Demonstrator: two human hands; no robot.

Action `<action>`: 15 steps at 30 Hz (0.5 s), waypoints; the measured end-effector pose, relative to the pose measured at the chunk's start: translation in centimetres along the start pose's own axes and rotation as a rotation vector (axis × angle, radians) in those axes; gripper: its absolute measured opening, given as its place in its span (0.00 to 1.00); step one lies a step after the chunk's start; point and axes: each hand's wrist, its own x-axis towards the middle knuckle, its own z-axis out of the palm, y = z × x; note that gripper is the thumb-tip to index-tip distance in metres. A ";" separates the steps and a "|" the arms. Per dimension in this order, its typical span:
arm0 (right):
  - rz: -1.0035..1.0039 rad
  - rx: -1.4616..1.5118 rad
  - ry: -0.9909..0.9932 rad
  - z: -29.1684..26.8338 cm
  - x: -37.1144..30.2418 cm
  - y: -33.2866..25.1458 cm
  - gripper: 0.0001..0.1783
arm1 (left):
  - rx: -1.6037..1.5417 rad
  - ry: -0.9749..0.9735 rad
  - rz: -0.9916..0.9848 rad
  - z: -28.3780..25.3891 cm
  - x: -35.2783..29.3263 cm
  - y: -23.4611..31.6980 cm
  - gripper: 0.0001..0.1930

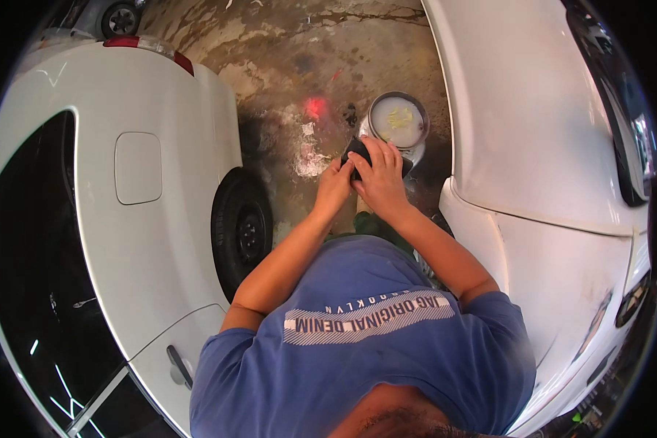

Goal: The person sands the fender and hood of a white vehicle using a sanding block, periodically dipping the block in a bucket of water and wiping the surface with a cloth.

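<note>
Just this side of a round bucket (373, 108), both of my hands are together in front of my body. My left hand (333, 190) pinches the near left side of a folded black sheet (356, 150), which looks like sandpaper. Across its top lies my right hand (382, 181), fingers bent over it and covering much of it. A dark corner sticks out past the right fingers. Cloudy whitish liquid fills the bucket, with pale yellow-green patches (399, 119) on its surface; I cannot tell what they are.
White car bodywork (171, 95) with a black wheel (242, 230) stands close on my left. Another white vehicle panel (511, 102), dull and smudged, rises close on my right. Between them runs a stained, wet-looking concrete floor (270, 44) with a red spot (315, 108).
</note>
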 end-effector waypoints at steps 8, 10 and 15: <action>0.186 0.136 -0.364 8.6 2.7 13.6 0.21 | 0.219 -0.065 -0.101 0.0 2.7 0.4 0.21; 0.304 -0.008 -0.502 12.3 2.7 19.5 0.20 | 0.329 -0.046 -0.128 -1.6 2.3 0.1 0.24; 0.416 -0.210 -0.719 20.4 2.1 28.4 0.18 | 0.422 0.433 0.060 -7.0 -1.8 0.8 0.22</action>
